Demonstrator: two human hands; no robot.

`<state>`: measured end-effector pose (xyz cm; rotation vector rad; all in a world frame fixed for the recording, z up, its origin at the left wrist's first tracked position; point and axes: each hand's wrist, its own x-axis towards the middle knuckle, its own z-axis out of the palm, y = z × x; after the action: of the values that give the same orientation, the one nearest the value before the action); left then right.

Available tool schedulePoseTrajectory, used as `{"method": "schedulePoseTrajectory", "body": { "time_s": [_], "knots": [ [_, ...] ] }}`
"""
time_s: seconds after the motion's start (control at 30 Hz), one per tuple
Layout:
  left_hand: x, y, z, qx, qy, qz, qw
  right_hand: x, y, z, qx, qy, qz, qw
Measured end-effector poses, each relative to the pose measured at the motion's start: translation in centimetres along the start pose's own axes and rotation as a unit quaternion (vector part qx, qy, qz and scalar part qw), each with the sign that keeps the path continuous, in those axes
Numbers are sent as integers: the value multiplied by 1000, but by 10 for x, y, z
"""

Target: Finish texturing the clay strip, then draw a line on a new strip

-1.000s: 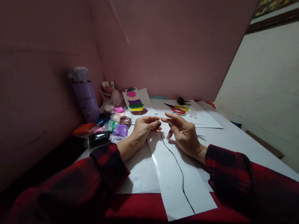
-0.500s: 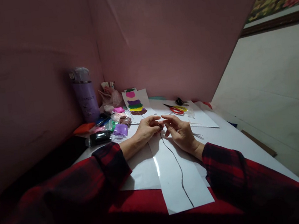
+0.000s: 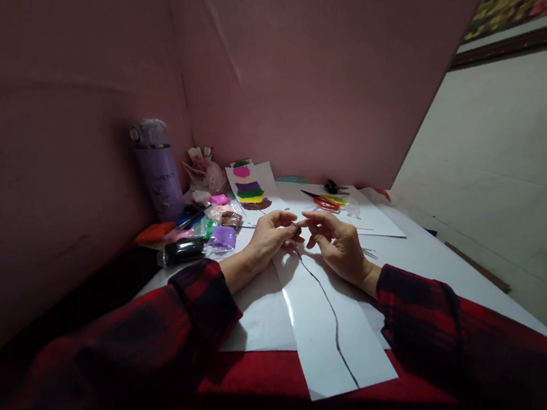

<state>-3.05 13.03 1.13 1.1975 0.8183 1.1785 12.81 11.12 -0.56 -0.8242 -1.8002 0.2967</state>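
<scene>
Between the thumb and fingers of my left hand (image 3: 272, 237) is a small dark brown lump (image 3: 298, 229) that looks like modelling clay. My right hand (image 3: 338, 245) is close on the other side, a fingertip at the lump, its thumb and fingers apart. Both hands are over a white paper strip (image 3: 320, 333) with a wavy dark line drawn down it. Part of the lump is hidden by the fingers. Behind the hands stands a card (image 3: 250, 191) painted with stacked coloured bands.
Bagged clay lies to the left, including a purple packet (image 3: 222, 238) and a black packet (image 3: 183, 251). A purple bottle (image 3: 162, 179) stands behind them. Red-handled scissors (image 3: 324, 202) lie back right on white paper. Pink walls close off the left and back.
The view has shifted slightly. My right hand has drawn a little away from my left and its fingers have moved at the brown lump, which stays in my left hand.
</scene>
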Motion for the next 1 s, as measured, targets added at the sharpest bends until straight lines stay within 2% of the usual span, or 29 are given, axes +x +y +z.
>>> {"method": "schedulePoseTrajectory", "body": {
  "time_s": [0.33, 0.63, 0.77, 0.93, 1.0],
  "knots": [
    [1, -1, -3, -38, 1, 19, 999, 0, 3, 2, -23, 50, 26, 998],
    [2, -2, -4, -52, 14, 19, 998, -2, 1, 2, -7, 10, 25, 1000],
    [3, -2, -3, -60, 24, 16, 998, -3, -1, -1, -45, 6, -6, 999],
    [6, -5, -5, -70, 39, -1, 997, -3, 0, -4, -142, -43, -85, 985],
    [6, -5, -6, -81, 34, -5, 996, -2, 1, -4, -173, -54, -92, 979]
  ]
}}
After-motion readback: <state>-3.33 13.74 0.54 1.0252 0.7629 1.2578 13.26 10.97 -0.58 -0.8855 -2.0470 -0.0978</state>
